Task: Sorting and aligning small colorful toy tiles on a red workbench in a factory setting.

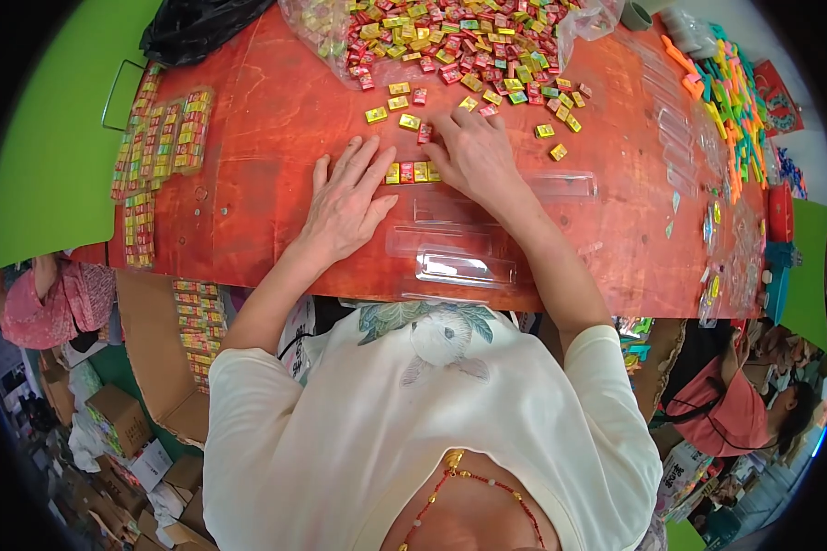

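My left hand (345,202) rests on the red table with its fingers stretched out and apart. Its fingertips are close to the left end of a short row of small yellow and red boxes (406,173). At the right end of that row, my right hand (476,161) is bent with curled fingers; what its fingertips hold, if anything, is hidden. A small red box (424,135) lies against its index finger. Loose boxes (377,115) are scattered just beyond both hands. Nearer to me, clear plastic trays (464,267) lie by the table edge.
A large heap of small boxes (459,41) spreads over clear plastic at the far side. Filled packs (191,130) are stacked at left, beside a black bag (198,28). Colourful plastic pieces (740,110) pile up at right. A cardboard carton (156,349) stands below the table.
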Action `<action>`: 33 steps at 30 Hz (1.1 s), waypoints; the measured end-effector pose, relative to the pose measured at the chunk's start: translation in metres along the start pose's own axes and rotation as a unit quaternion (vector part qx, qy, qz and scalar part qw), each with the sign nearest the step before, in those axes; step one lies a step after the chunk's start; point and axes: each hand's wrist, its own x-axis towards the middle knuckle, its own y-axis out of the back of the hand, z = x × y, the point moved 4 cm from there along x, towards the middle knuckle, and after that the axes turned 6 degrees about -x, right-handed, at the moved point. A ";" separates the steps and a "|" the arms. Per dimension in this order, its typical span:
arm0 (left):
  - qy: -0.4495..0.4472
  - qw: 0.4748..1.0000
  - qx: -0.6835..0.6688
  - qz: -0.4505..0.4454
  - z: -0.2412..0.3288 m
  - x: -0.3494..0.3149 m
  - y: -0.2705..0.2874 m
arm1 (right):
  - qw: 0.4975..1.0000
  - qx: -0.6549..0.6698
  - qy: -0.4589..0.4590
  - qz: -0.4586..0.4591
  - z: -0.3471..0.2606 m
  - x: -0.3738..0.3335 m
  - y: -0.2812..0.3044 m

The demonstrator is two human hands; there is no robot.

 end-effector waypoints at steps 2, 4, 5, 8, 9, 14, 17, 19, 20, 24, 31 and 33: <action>-0.002 1.000 -0.011 0.014 -0.001 0.004 0.002 | 1.000 -0.021 -0.003 -0.016 0.003 0.009 -0.009; -0.005 0.999 -0.024 0.028 -0.005 0.006 0.004 | 1.000 -0.027 0.011 0.008 0.011 0.013 -0.015; -0.004 0.998 -0.039 0.045 -0.009 0.004 0.006 | 0.999 -0.039 0.000 -0.013 0.016 0.015 -0.015; -0.013 0.995 -0.066 0.079 -0.018 0.003 0.009 | 0.999 -0.035 -0.030 0.007 0.039 0.010 -0.008; -0.020 0.995 -0.053 0.081 -0.019 0.003 0.008 | 0.999 -0.036 -0.029 0.005 0.043 0.008 -0.007; -0.075 0.997 0.005 0.029 0.011 0.015 0.002 | 0.998 -0.037 -0.031 -0.029 0.043 -0.003 -0.006; -0.075 0.997 0.019 -0.028 0.022 0.023 -0.009 | 0.999 -0.027 -0.034 -0.022 0.042 -0.005 -0.002; -0.076 0.996 0.037 -0.040 0.024 0.026 -0.012 | 0.999 -0.029 -0.032 -0.017 0.039 -0.007 0.000; -0.075 0.996 0.037 -0.039 0.023 0.026 -0.013 | 0.999 -0.030 -0.031 -0.010 0.037 -0.008 0.001; -0.087 0.996 -0.003 -0.028 0.012 0.026 -0.019 | 0.999 -0.049 -0.021 -0.003 0.035 -0.014 0.000; -0.098 0.993 -0.061 0.029 0.006 0.024 -0.015 | 0.997 -0.080 -0.003 -0.001 0.033 -0.019 0.002; -0.088 0.990 -0.105 0.041 -0.003 0.025 -0.014 | 0.997 -0.083 0.000 -0.009 0.032 -0.018 0.002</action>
